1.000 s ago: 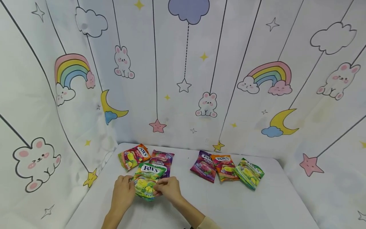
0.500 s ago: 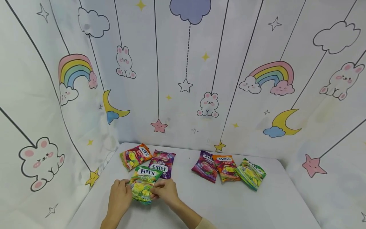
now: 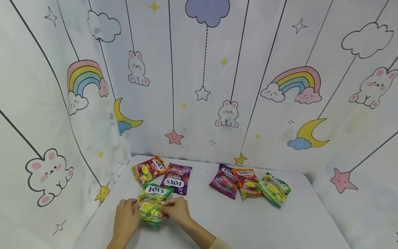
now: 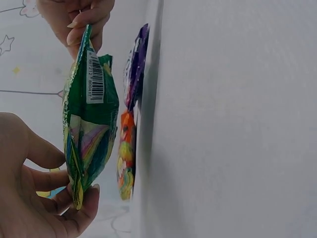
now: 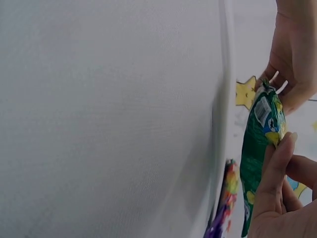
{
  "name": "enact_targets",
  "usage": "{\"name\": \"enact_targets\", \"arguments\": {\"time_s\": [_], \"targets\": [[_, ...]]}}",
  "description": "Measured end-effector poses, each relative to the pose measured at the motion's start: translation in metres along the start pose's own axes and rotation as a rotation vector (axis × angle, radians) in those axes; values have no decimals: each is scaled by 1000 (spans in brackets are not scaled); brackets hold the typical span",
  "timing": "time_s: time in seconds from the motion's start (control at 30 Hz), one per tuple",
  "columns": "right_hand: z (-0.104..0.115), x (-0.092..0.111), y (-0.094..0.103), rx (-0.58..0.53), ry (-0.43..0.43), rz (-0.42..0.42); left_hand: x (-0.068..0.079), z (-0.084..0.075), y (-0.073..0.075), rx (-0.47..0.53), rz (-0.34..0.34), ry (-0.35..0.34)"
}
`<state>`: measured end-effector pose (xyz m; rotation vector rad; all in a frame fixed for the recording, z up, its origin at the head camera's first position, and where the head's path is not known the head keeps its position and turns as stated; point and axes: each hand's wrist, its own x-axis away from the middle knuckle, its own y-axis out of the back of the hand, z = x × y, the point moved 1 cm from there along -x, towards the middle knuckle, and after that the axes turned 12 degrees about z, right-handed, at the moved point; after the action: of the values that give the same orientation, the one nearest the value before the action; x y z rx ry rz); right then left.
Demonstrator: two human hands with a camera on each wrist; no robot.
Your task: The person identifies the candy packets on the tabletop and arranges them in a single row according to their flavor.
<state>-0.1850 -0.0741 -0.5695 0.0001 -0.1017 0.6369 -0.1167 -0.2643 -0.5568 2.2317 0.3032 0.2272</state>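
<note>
A green FOX'S candy bag (image 3: 150, 204) is held up between both hands, front towards the head camera and lettering upright. My left hand (image 3: 126, 217) grips its left edge, fingers curled behind it in the left wrist view. At the opposite edge, my right hand (image 3: 178, 211) pinches the bag between thumb and fingers. From the side, the bag's green back with a barcode (image 4: 95, 79) shows, apart from the tabletop. Behind it lie a purple FOX'S bag (image 3: 176, 178), lettering upside down, and an orange-red FOX'S bag (image 3: 149, 169), tilted.
On the right of the white table (image 3: 248, 224) lies an overlapping row: a purple bag (image 3: 224, 182), an orange bag (image 3: 247, 183) and a green bag (image 3: 274, 189). A patterned white backdrop (image 3: 199, 138) rises behind the table and along both sides.
Both hands have brought the green candy bag nearer the body and leftward, uncovering more of the purple bag behind. The other bags stay put while the head view shifts slightly.
</note>
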Motion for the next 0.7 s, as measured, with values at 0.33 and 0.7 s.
{"name": "enact_targets", "arguments": {"time_s": [0.33, 0.7], "targets": [[-4, -4, -12, -13, -19, 11, 4, 12, 3, 18, 12, 39], [-7, -5, -26, -27, -41, 19, 3, 26, 6, 28, 11, 60]]}}
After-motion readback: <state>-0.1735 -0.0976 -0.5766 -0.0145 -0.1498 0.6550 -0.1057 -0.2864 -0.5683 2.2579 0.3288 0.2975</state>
